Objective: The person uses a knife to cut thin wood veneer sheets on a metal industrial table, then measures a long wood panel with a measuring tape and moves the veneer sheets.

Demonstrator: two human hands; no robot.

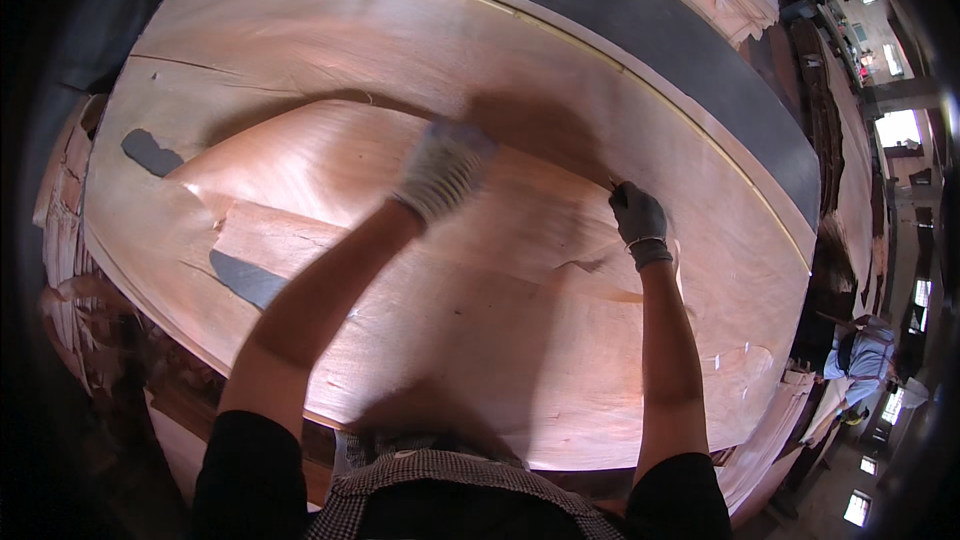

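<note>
thin wood sheet (310,145) bulges up left of frame centre; left hand (440,175) at its upper edge, blurred, can't tell grip; right hand (637,223) right of centre, curled, can't tell if grasping anything

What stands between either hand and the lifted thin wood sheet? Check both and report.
Nothing visible does. The right hand is by the far edge of the thin wood sheet, toward its right end; the left hand is at that edge further left. Motion blur hides whether the left one touches it.
</note>
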